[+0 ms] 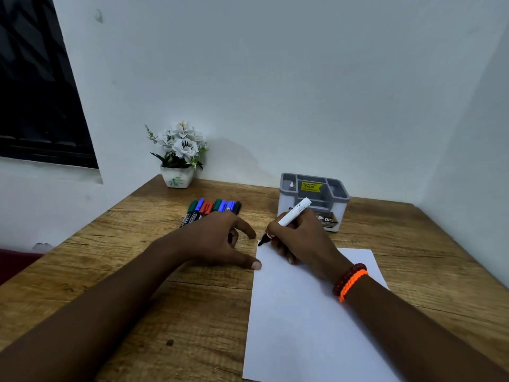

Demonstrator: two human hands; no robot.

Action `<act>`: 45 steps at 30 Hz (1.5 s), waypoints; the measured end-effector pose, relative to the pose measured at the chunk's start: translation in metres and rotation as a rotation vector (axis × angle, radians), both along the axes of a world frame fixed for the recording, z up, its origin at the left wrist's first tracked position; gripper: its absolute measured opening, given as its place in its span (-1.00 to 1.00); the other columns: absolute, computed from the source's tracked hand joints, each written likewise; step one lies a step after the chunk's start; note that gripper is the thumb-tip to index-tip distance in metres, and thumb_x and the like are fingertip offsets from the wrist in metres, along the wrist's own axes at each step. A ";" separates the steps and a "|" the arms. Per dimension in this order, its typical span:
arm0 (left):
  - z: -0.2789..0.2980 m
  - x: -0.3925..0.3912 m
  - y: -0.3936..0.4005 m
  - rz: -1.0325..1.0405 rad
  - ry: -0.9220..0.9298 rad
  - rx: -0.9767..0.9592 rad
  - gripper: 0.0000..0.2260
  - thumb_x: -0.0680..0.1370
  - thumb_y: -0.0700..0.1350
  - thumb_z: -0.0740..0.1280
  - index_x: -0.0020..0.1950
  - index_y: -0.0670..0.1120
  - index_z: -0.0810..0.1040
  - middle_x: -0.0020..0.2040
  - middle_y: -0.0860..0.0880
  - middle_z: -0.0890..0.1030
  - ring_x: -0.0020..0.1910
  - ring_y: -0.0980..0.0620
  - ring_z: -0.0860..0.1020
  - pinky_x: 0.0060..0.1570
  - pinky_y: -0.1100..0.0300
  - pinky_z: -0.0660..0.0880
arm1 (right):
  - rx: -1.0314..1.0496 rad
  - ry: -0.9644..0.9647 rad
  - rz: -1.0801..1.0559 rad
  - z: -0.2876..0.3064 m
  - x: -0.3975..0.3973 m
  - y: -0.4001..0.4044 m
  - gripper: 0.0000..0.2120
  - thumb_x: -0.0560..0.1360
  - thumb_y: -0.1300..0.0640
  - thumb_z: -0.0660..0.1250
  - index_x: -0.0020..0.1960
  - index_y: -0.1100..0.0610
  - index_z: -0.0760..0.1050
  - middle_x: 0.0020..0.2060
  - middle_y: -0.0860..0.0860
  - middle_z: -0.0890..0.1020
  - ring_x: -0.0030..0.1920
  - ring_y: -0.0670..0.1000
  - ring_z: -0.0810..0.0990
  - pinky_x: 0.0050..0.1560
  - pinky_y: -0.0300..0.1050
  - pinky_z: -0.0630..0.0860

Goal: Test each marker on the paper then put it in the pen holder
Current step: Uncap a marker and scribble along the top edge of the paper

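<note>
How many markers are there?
8: one marker in the right hand; seven capped markers in a row behind the left hand, which may hide more.

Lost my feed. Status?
Right hand grips white marker, tip at paper corner. Left hand holds black cap, thumb on paper. Pen holder unobstructed.

A wooden worktop [154, 304] is carrying everything here. A white paper [308, 321] is lying flat on its near right part. A row of capped markers [212, 209] is lying side by side toward the back, left of centre. A grey pen holder [314, 199] is standing at the back, just beyond the paper's far edge. A white pot [177, 179] of flowers is sitting at the far left corner, against the wall.
</note>
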State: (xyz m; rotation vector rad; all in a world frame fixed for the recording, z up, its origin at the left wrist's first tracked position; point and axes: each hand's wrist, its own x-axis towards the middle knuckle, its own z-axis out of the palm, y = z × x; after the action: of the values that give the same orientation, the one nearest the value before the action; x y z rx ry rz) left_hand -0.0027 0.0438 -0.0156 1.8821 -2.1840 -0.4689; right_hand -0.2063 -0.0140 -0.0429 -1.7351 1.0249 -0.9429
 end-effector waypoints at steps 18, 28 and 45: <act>-0.002 0.000 -0.002 -0.028 0.046 -0.006 -0.42 0.36 0.32 0.53 0.35 0.23 0.56 -0.14 0.31 0.46 0.11 0.21 0.52 0.27 0.14 0.45 | -0.056 0.009 -0.036 0.001 0.000 0.002 -0.82 0.52 0.23 0.44 -0.25 0.20 0.56 -0.43 0.18 0.61 -0.51 0.09 0.50 -0.54 -0.15 0.42; -0.007 0.004 -0.005 -0.043 0.090 -0.039 -0.45 0.33 0.35 0.53 0.30 0.30 0.57 -0.09 0.30 0.54 0.03 0.28 0.51 0.22 0.18 0.43 | -0.081 0.014 -0.055 0.000 0.000 0.001 -0.81 0.50 0.22 0.47 -0.28 0.19 0.56 -0.43 0.15 0.60 -0.55 0.06 0.49 -0.54 -0.16 0.42; -0.005 0.001 -0.003 -0.044 0.117 -0.021 -0.48 0.36 0.29 0.55 0.29 0.27 0.59 -0.33 0.28 0.39 -0.30 0.28 0.45 -0.03 0.24 0.41 | -0.173 0.001 -0.111 -0.009 0.000 -0.005 -0.67 0.30 0.03 0.45 -0.23 0.33 0.57 -0.34 0.24 0.66 -0.41 0.00 0.55 -0.31 0.01 0.50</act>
State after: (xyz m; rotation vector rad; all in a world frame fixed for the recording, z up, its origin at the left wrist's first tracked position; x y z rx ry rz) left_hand -0.0013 0.0406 -0.0206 1.7526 -2.1503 -0.5470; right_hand -0.2059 -0.0188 -0.0524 -1.8341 1.0761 -1.1296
